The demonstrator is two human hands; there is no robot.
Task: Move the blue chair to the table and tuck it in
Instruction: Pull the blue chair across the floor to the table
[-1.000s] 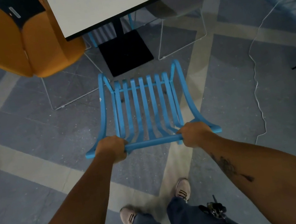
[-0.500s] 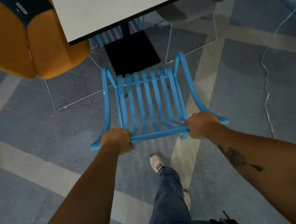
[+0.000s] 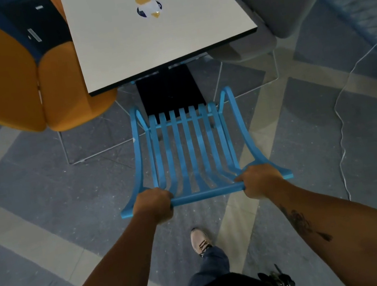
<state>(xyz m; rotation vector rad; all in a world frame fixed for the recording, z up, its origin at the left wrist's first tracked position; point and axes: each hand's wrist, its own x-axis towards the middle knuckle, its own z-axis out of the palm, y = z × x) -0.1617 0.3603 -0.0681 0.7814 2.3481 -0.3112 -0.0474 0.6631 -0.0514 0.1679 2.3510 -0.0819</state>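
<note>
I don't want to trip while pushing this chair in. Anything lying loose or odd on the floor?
A pale cable snakes loose across the floor right of the blue chair. Nothing else stands out.

Overall light: the scene was dimly lit, with muted, cool tones.
Brightest area: the table [image 3: 141, 41] top was lit most strongly, without glare.
Shadows: soft, faint shadow was cast on the floor [image 3: 42, 195]; the lower frame edge was left nearly black.
Distortion: straight floor bands were bowed toward the edges by the wide-angle lens.
Sharpness: fine detail was smeared throughout; the corners were softest.
</note>
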